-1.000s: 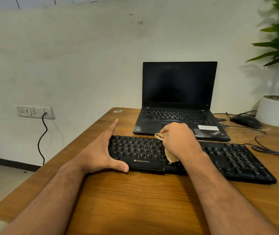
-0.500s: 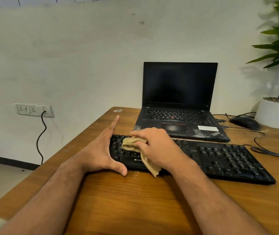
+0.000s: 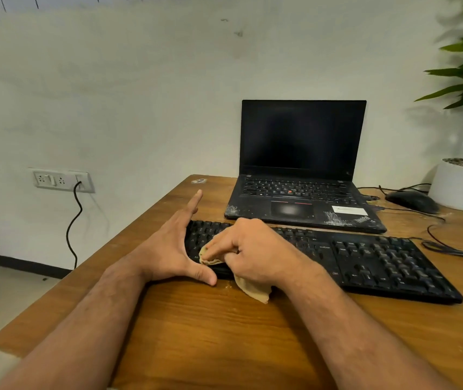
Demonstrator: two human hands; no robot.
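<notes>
At centre left, our left hand (image 3: 168, 249) lies spread, fingers straight and thumb out, bracing the left end of a black keyboard (image 3: 365, 257). Just right of it, our right hand (image 3: 255, 254) pinches a crumpled tan cloth (image 3: 252, 289) against the leftmost keys. The keyboard lies flat on the wooden table (image 3: 224, 333), its long axis running from frame centre toward the lower right.

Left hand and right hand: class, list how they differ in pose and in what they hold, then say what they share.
1. The left hand lies open, fingers straight; the right hand has its fingers curled.
2. The left hand holds nothing; the right hand grips a tan cloth.
3. The left hand braces the end of the black keyboard; the right hand presses on its keys.
Shared: both touch the keyboard's left part.
</notes>
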